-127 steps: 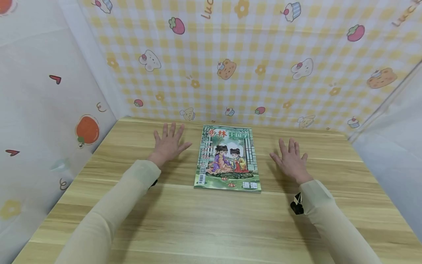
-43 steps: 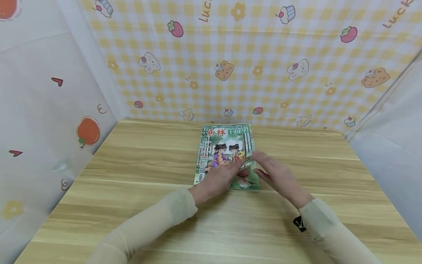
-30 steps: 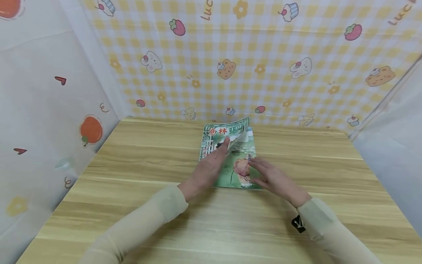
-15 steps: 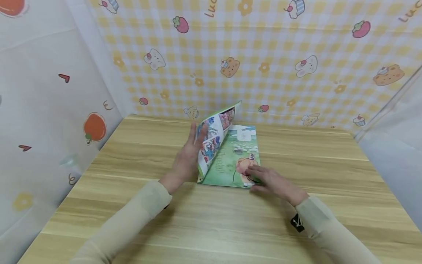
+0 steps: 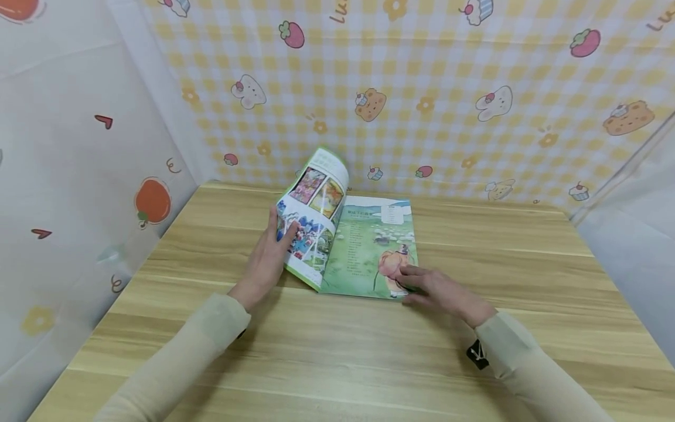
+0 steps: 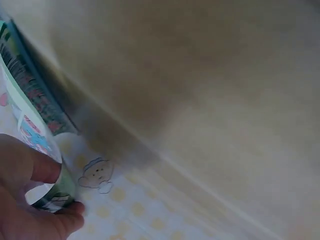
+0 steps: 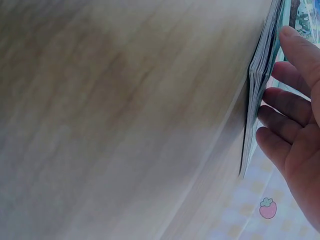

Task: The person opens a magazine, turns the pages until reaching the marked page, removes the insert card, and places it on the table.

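Note:
A magazine (image 5: 364, 246) lies on the table with its front cover (image 5: 311, 217) lifted and folded over to the left. The cover's inner side carries several coloured pictures. My left hand (image 5: 263, 255) grips the cover's left edge; in the left wrist view the thumb (image 6: 46, 169) presses the inner side and the fingers lie behind it. A green page with a drawn figure faces up on the right. My right hand (image 5: 440, 293) touches that page's lower right corner, and in the right wrist view its fingers (image 7: 287, 107) rest loosely along the magazine's page edges.
The wooden table (image 5: 337, 363) reaches back to a yellow checked cloth (image 5: 401, 76) hanging as a backdrop. White patterned cloth (image 5: 58, 176) hangs at the left and pale cloth at the right. The lifted cover stands close before the backdrop.
Both hands came in from the magazine's sides. My left hand turned the front cover from right to left and opened the magazine. My right hand has stayed at the lower right corner lately.

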### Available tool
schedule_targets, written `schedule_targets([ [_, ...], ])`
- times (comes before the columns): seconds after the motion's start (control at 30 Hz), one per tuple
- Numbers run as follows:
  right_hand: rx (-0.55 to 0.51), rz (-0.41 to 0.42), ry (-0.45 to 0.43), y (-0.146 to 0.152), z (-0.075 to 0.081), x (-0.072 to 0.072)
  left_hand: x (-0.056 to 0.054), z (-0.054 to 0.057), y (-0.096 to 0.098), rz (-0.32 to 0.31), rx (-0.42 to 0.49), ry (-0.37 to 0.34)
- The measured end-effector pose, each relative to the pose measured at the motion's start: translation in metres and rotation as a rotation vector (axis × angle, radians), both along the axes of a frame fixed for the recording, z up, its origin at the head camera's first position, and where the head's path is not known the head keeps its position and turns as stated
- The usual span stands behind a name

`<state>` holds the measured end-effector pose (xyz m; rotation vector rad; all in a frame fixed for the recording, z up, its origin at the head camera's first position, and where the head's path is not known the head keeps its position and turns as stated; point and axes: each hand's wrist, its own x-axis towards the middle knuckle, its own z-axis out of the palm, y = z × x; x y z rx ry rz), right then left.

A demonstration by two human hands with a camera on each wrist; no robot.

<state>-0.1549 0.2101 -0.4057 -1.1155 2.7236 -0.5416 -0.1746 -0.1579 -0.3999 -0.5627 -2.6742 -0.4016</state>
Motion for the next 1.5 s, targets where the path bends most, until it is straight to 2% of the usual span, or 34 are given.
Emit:
schedule_targets([
  [0.1, -0.003, 0.01, 0.006, 0.0, 0.0, 0.0, 0.004, -0.005, -0.003, 0.088, -0.168, -0.117],
  [0.17, -0.005, 0.014, 0.01, -0.001, 0.001, 0.001, 0.005, -0.009, -0.005, 0.123, -0.238, -0.167],
  [0.33, -0.011, 0.017, 0.014, 0.001, 0.0, 0.0, 0.009, -0.01, -0.008, 0.171, -0.309, -0.278],
  [0.4, -0.015, 0.022, 0.019, 0.002, 0.0, -0.001, 0.01, -0.009, -0.009, 0.189, -0.345, -0.302],
  [0.5, -0.014, 0.038, 0.021, 0.002, 0.001, -0.002, 0.011, -0.007, -0.011, 0.209, -0.412, -0.301],
  [0.73, -0.011, 0.054, -0.015, 0.001, 0.005, -0.006, 0.015, -0.001, -0.013, 0.179, -0.576, -0.187],
  [0.8, -0.008, 0.066, -0.004, 0.0, 0.006, -0.007, 0.016, 0.001, -0.012, 0.171, -0.63, -0.178],
  [0.87, -0.004, 0.07, 0.01, -0.001, 0.007, -0.007, 0.017, 0.003, -0.009, 0.154, -0.663, -0.203],
  [1.07, 0.04, 0.065, 0.046, -0.003, 0.005, -0.005, 0.02, -0.001, -0.004, 0.088, -0.627, -0.317],
  [1.17, 0.062, 0.044, 0.032, -0.002, 0.005, -0.004, 0.021, -0.004, -0.004, 0.081, -0.62, -0.317],
  [1.27, 0.074, 0.025, 0.032, 0.0, 0.004, -0.003, 0.019, -0.005, -0.002, 0.064, -0.569, -0.32],
  [1.4, 0.056, 0.042, 0.073, 0.002, 0.004, -0.002, 0.014, -0.004, 0.006, 0.021, -0.492, -0.344],
  [1.5, 0.035, 0.049, 0.098, 0.003, 0.004, 0.0, 0.011, -0.004, 0.014, 0.018, -0.459, -0.359],
])
